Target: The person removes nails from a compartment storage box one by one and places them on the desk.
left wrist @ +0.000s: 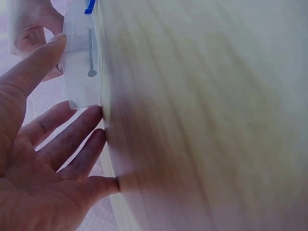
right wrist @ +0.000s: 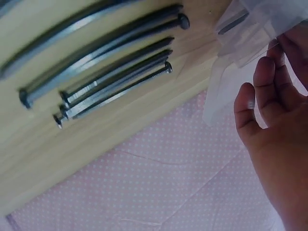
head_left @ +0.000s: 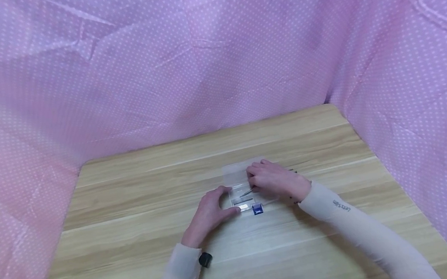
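A: Centrally, clear plastic box (head_left: 240,186) sits mid-table (head_left: 143,216), lid open, a few nails (head_left: 245,193) inside, blue label (head_left: 257,210) at its near edge.

B: Hands?

A: Left hand (head_left: 210,211) spread, fingers straight against the box's left end, bracing it. Right hand (head_left: 275,180) over the box's right part, fingers bent down to a nail; can't tell if it's pinched.

B: Risks?

A: Box looks light; a nudge could slide it. Loose nails (right wrist: 106,72) lie beside the right hand, and a sleeve sweep might roll them. Sharp points near fingertips, too.
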Tool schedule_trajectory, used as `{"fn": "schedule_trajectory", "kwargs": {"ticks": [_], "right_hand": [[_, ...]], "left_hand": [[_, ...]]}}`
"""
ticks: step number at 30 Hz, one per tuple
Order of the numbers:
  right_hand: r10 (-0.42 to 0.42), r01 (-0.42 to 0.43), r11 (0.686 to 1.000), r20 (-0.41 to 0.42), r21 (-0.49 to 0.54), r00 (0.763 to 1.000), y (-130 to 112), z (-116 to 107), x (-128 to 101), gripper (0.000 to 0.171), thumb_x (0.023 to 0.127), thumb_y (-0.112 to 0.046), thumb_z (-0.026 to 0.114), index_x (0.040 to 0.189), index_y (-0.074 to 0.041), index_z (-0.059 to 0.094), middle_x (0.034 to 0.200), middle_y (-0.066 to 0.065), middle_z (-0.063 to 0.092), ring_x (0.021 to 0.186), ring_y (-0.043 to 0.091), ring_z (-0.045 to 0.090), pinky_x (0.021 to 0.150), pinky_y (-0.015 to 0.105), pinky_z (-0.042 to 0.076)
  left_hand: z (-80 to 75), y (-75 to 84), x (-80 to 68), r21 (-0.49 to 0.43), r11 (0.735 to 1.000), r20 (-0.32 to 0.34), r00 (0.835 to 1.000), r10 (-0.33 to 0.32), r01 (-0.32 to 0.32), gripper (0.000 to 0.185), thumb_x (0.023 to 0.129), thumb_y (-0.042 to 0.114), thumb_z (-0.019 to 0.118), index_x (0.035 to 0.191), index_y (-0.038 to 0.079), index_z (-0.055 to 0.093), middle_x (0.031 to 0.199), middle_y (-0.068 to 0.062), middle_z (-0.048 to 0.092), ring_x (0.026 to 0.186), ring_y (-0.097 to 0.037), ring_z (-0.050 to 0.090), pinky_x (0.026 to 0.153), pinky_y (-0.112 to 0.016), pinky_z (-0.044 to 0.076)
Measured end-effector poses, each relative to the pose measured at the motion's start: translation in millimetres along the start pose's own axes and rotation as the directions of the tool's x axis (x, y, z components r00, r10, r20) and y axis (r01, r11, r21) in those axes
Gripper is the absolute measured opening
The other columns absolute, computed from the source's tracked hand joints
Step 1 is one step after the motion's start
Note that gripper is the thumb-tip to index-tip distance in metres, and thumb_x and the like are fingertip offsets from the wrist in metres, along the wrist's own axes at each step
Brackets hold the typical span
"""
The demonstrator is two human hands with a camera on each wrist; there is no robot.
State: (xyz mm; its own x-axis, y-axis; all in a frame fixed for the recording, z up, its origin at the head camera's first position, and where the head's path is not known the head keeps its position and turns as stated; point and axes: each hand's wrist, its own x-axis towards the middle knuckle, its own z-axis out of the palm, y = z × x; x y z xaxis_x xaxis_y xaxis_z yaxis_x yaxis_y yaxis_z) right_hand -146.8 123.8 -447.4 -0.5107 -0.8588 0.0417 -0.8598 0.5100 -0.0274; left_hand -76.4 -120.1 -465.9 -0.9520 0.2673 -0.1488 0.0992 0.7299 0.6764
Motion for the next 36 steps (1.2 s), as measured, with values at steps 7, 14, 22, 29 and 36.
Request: {"fn": "schedule_trajectory", "kwargs": {"ticks": [7, 14, 22, 29, 36], "right_hand": [[0.018, -0.017, 0.997, -0.017, 0.071, 1.000, 1.5, 1.9, -3.9, 0.004, 0.091, -0.019, 0.081, 0.094, -0.018, 0.078, 0.101, -0.003, 0.063, 0.093, 0.016, 0.059, 0.085, 0.035, 0.050], [0.041, -0.037, 0.989, -0.024, 0.142, 0.999, 3.1, -0.1, -10.3, 0.005, 0.092, -0.017, 0.080, 0.097, -0.018, 0.079, 0.102, -0.004, 0.065, 0.093, 0.015, 0.060, 0.086, 0.035, 0.053], [0.050, -0.042, 0.987, -0.045, 0.153, 0.998, 3.0, -1.0, -18.0, 0.005, 0.093, -0.018, 0.079, 0.098, -0.017, 0.079, 0.102, -0.004, 0.067, 0.094, 0.014, 0.061, 0.084, 0.035, 0.053], [0.059, -0.041, 0.988, -0.118, 0.150, 0.991, 5.0, 4.5, -22.6, 0.003, 0.092, -0.017, 0.080, 0.090, -0.017, 0.077, 0.097, -0.004, 0.067, 0.090, 0.015, 0.062, 0.078, 0.034, 0.053], [0.074, -0.051, 0.987, -0.149, 0.154, 0.986, 4.5, 1.9, -29.1, 0.005, 0.091, -0.016, 0.079, 0.095, -0.015, 0.076, 0.099, -0.003, 0.068, 0.092, 0.015, 0.063, 0.077, 0.034, 0.051]], "left_hand": [[0.3, 0.6, 0.4, 0.000, 1.000, -0.003, 1.000, -0.008, 0.008, 0.062, 0.083, 0.036, 0.088, 0.135, 0.010, 0.064, 0.134, -0.011, 0.066, 0.127, -0.032, 0.058, 0.110, -0.052, 0.045], [2.8, 1.9, -1.1, 0.004, 1.000, -0.005, 1.000, -0.025, 0.025, 0.064, 0.083, 0.037, 0.088, 0.136, 0.011, 0.064, 0.135, -0.011, 0.066, 0.128, -0.032, 0.058, 0.110, -0.051, 0.045], [5.9, 2.2, -2.1, 0.006, 0.999, -0.007, 0.999, -0.037, 0.037, 0.064, 0.082, 0.038, 0.088, 0.136, 0.012, 0.064, 0.135, -0.010, 0.066, 0.128, -0.032, 0.057, 0.110, -0.051, 0.044], [6.1, 1.6, -2.6, 0.009, 0.999, -0.005, 0.999, -0.041, 0.041, 0.064, 0.083, 0.038, 0.087, 0.137, 0.012, 0.064, 0.136, -0.011, 0.065, 0.130, -0.033, 0.057, 0.111, -0.052, 0.044], [6.6, 0.6, -2.3, 0.025, 0.999, 0.001, 0.999, -0.043, 0.043, 0.065, 0.084, 0.040, 0.087, 0.138, 0.013, 0.063, 0.137, -0.011, 0.065, 0.130, -0.033, 0.056, 0.112, -0.052, 0.043]]}}
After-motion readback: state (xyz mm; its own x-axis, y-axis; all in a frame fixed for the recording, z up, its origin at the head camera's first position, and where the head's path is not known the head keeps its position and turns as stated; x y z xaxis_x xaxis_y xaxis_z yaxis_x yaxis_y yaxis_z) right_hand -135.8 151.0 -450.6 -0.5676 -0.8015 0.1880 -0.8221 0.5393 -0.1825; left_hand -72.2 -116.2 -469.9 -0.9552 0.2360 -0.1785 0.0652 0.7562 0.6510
